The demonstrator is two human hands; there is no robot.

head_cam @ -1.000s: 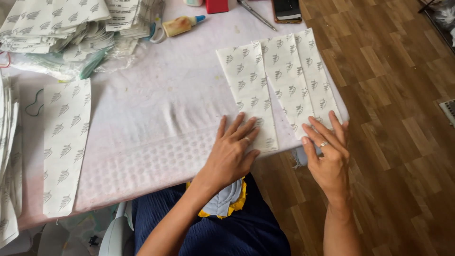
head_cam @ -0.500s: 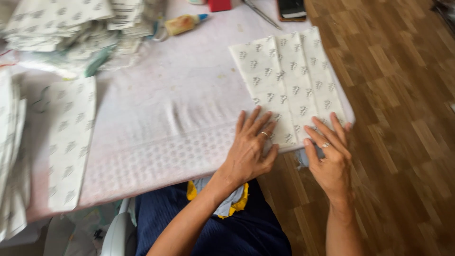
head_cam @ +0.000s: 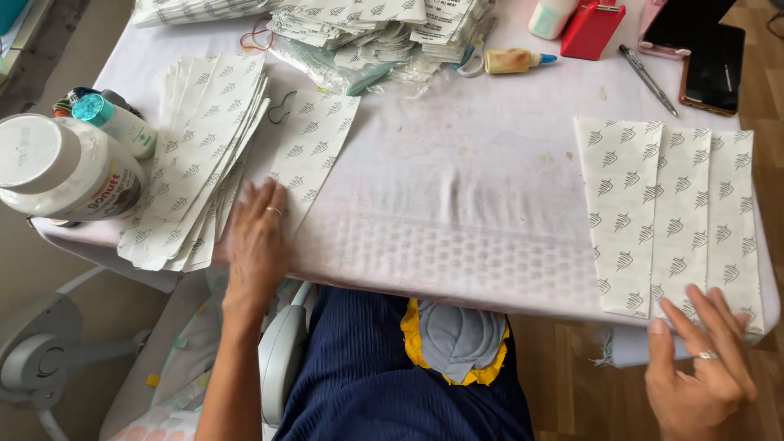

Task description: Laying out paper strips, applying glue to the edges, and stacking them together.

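The left hand (head_cam: pixel 257 237) is lying flat, fingers spread and blurred, on the near end of a single patterned paper strip (head_cam: pixel 314 151) that is resting aslant on the worktop (head_cam: pixel 457 204). Its grip is open, closing on nothing; the palm is only pressing down. Just to its left, a fanned pile of strips (head_cam: pixel 196 155) is overhanging the worktop's near edge, and where the hand meets this pile is hard to make out through the blur.

The right hand (head_cam: pixel 702 367) is reaching up from the lower right corner, partly cut off by the picture's bottom edge. Its fingers are spread open and its fingertips are touching the near ends of three strips laid side by side (head_cam: pixel 670 212), which are overlapping slightly at the worktop's right end. It is holding nothing.

A white jar (head_cam: pixel 61 167) and a small teal-capped bottle (head_cam: pixel 114 122) are standing at the left edge. Along the far side, a heap of folded paper bags (head_cam: pixel 367 24) is being cut off by the top, near a glue bottle (head_cam: pixel 510 61), a red block (head_cam: pixel 592 28), a pen (head_cam: pixel 647 79) and two phones (head_cam: pixel 702 41).
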